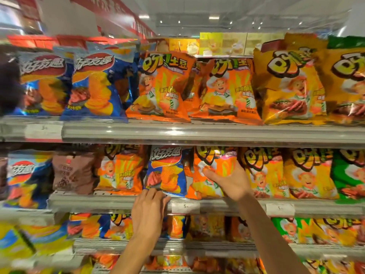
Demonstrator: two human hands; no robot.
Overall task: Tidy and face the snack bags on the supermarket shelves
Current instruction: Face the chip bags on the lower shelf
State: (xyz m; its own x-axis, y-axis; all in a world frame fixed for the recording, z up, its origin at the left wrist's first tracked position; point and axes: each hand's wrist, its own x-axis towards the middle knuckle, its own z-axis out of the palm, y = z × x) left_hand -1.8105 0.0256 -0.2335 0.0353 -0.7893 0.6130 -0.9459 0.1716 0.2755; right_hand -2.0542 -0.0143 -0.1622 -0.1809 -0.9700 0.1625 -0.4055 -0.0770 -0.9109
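Observation:
On the middle shelf (118, 202) a blue chip bag (167, 171) stands between orange bags. My left hand (149, 212) reaches up to the blue bag's bottom edge, its fingertips curled onto that edge. My right hand (231, 180) lies spread on the front of the orange bag (209, 186) just right of the blue one, thumb pointing left, fingers at the bag's right side. Another orange bag (120, 171) stands left of the blue one.
The top shelf (197, 133) carries blue bags (94, 84), orange bags (164, 86) and yellow bags (288, 84). Yellow and green bags (349, 175) fill the middle shelf's right, a brown bag (73, 173) its left. Price tags (185, 207) sit on the shelf rail. Lower shelves hold more bags.

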